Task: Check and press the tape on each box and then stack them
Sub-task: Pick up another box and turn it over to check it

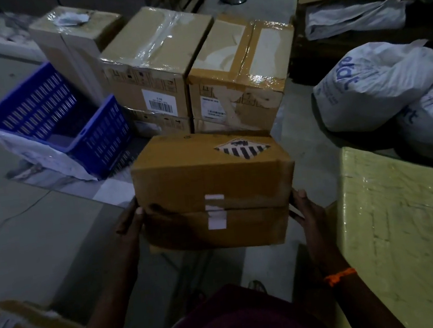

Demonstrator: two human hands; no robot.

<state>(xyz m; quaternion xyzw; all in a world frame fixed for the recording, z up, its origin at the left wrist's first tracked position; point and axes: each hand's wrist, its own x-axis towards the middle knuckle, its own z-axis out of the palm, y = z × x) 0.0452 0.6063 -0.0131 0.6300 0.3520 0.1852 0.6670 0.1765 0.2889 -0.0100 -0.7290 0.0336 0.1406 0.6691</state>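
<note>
Both ends held — left hand [130,226], right hand [306,211] — box [212,186] lies crosswise.

Dim, murky lighting; glare glints off tape [165,37] on far boxes, edges bowed and soft.

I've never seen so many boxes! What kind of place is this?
Probably a warehouse or parcel depot. There are taped cardboard boxes stacked on a concrete floor, a blue plastic crate sits beside them, and big white sacks lie to the right. The left hand and right hand hold one brown box.
</note>
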